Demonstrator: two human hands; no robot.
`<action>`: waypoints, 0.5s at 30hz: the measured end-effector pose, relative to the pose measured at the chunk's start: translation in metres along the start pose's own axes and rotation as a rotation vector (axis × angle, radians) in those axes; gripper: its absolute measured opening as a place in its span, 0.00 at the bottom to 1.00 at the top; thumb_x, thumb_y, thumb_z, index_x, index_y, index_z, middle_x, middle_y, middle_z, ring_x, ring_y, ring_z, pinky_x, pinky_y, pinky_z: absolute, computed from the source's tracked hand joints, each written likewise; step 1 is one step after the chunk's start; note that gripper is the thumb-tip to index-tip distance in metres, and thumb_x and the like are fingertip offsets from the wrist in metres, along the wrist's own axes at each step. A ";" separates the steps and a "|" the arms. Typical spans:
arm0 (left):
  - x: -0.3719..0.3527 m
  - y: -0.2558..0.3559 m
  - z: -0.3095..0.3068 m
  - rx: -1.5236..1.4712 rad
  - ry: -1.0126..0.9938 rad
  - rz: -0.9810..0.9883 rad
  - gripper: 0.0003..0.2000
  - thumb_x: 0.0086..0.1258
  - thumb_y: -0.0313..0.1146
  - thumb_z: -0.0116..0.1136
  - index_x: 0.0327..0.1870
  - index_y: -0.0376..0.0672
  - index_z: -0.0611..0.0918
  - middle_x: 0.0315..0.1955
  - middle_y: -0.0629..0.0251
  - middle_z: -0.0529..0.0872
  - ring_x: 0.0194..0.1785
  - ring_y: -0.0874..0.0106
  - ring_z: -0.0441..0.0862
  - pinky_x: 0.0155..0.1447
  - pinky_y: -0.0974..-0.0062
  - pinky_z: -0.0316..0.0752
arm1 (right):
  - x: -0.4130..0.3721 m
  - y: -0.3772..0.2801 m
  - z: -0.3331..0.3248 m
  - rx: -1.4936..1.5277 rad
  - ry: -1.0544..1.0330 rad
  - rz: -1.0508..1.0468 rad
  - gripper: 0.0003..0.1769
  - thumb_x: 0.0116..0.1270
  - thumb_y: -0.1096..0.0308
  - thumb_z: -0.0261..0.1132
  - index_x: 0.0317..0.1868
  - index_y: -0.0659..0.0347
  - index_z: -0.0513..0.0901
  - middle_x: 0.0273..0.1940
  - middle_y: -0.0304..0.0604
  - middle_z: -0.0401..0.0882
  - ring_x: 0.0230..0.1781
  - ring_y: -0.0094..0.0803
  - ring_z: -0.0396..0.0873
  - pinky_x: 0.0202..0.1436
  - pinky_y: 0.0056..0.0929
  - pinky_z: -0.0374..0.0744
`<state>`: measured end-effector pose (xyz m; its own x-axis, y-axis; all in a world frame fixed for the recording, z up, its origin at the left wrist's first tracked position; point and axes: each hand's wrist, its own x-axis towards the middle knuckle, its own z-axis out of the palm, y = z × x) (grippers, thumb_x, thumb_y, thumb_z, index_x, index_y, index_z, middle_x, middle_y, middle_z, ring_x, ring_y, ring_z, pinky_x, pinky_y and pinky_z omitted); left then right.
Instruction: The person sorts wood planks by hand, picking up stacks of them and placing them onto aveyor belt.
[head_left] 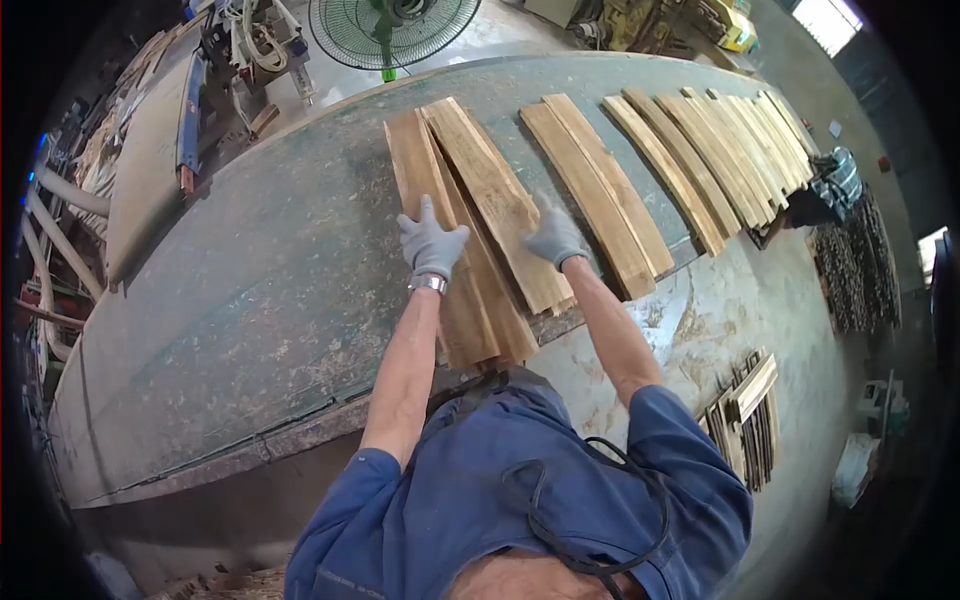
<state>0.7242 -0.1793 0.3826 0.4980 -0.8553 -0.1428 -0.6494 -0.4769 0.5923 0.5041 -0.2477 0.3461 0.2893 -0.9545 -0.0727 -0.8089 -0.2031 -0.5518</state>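
Note:
My left hand [433, 242], in a grey glove, lies with its fingers spread on a wooden board [408, 150] at the left of a small group. My right hand [555, 237], gloved too, is closed at the right edge of a second wooden board [485, 185]; its fingertips are partly hidden. This second board sits slightly askew, overlapping boards beneath it, and a narrow dark gap runs between it and the left one. The lower ends of the group reach the near edge of the worktable [270, 330].
More boards [600, 190] lie in rows along the table to the right. Another person [838, 185] is at its far right end. A green fan [395, 25] stands behind the table. Stacked wood [745, 415] rests on the floor at right.

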 end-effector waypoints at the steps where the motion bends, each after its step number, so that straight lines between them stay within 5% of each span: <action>1: 0.006 -0.024 -0.003 -0.027 0.062 0.015 0.48 0.48 0.54 0.69 0.74 0.54 0.61 0.71 0.35 0.51 0.66 0.36 0.64 0.65 0.56 0.69 | -0.010 -0.012 -0.001 -0.105 0.034 0.010 0.53 0.48 0.43 0.71 0.74 0.47 0.59 0.73 0.62 0.52 0.68 0.63 0.61 0.67 0.53 0.66; 2: 0.007 -0.040 -0.003 -0.065 0.123 0.018 0.47 0.48 0.53 0.69 0.73 0.54 0.63 0.71 0.36 0.52 0.66 0.36 0.64 0.64 0.57 0.69 | -0.023 -0.028 -0.012 -0.221 0.060 0.015 0.54 0.48 0.42 0.71 0.74 0.48 0.58 0.73 0.62 0.52 0.69 0.62 0.60 0.67 0.53 0.65; 6: -0.003 -0.052 -0.022 0.242 0.239 -0.070 0.46 0.52 0.60 0.64 0.73 0.50 0.64 0.72 0.35 0.50 0.74 0.38 0.48 0.73 0.44 0.47 | -0.051 -0.051 0.004 -0.398 0.042 -0.018 0.55 0.48 0.43 0.71 0.75 0.47 0.57 0.73 0.63 0.52 0.72 0.59 0.54 0.70 0.58 0.57; 7: -0.004 -0.040 -0.017 0.185 0.239 0.005 0.47 0.54 0.64 0.60 0.74 0.50 0.62 0.73 0.35 0.45 0.76 0.38 0.39 0.74 0.40 0.35 | -0.045 -0.048 0.002 -0.375 -0.010 0.003 0.54 0.48 0.46 0.71 0.75 0.47 0.57 0.71 0.64 0.55 0.70 0.59 0.57 0.69 0.52 0.62; 8: -0.005 -0.030 -0.010 0.074 0.251 0.193 0.46 0.56 0.65 0.59 0.75 0.52 0.61 0.74 0.37 0.41 0.76 0.36 0.37 0.75 0.43 0.35 | -0.041 -0.050 -0.001 -0.328 -0.022 0.019 0.54 0.47 0.48 0.71 0.75 0.47 0.57 0.69 0.64 0.58 0.69 0.59 0.60 0.67 0.50 0.64; 10: -0.016 0.007 0.005 0.136 0.206 0.255 0.48 0.54 0.65 0.62 0.75 0.54 0.59 0.74 0.37 0.43 0.75 0.39 0.45 0.76 0.49 0.44 | -0.023 -0.048 -0.014 -0.237 -0.035 0.046 0.53 0.47 0.51 0.72 0.74 0.48 0.58 0.66 0.64 0.64 0.66 0.59 0.65 0.64 0.46 0.69; 11: -0.020 0.016 0.010 0.123 0.097 0.181 0.48 0.53 0.64 0.63 0.75 0.55 0.59 0.75 0.39 0.42 0.75 0.39 0.47 0.75 0.49 0.47 | -0.016 -0.038 -0.023 -0.120 -0.030 0.003 0.51 0.45 0.54 0.71 0.73 0.51 0.62 0.60 0.65 0.71 0.60 0.59 0.71 0.60 0.44 0.74; 14: -0.010 0.016 0.030 0.064 -0.012 0.053 0.50 0.48 0.56 0.70 0.75 0.54 0.60 0.75 0.39 0.42 0.73 0.42 0.56 0.73 0.58 0.56 | -0.028 -0.035 -0.061 0.802 0.074 -0.060 0.47 0.44 0.57 0.72 0.67 0.62 0.70 0.60 0.65 0.72 0.61 0.62 0.71 0.67 0.39 0.70; 15: -0.012 0.017 0.021 0.009 -0.015 0.042 0.50 0.47 0.55 0.70 0.75 0.53 0.60 0.75 0.38 0.43 0.72 0.43 0.58 0.73 0.60 0.57 | -0.025 -0.019 -0.064 0.657 0.118 -0.091 0.44 0.45 0.57 0.72 0.66 0.58 0.72 0.61 0.63 0.72 0.60 0.60 0.72 0.65 0.41 0.71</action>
<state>0.6951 -0.1814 0.3774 0.4618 -0.8774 -0.1298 -0.6746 -0.4425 0.5908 0.4790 -0.2344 0.4116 0.2538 -0.9648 0.0689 -0.2934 -0.1447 -0.9450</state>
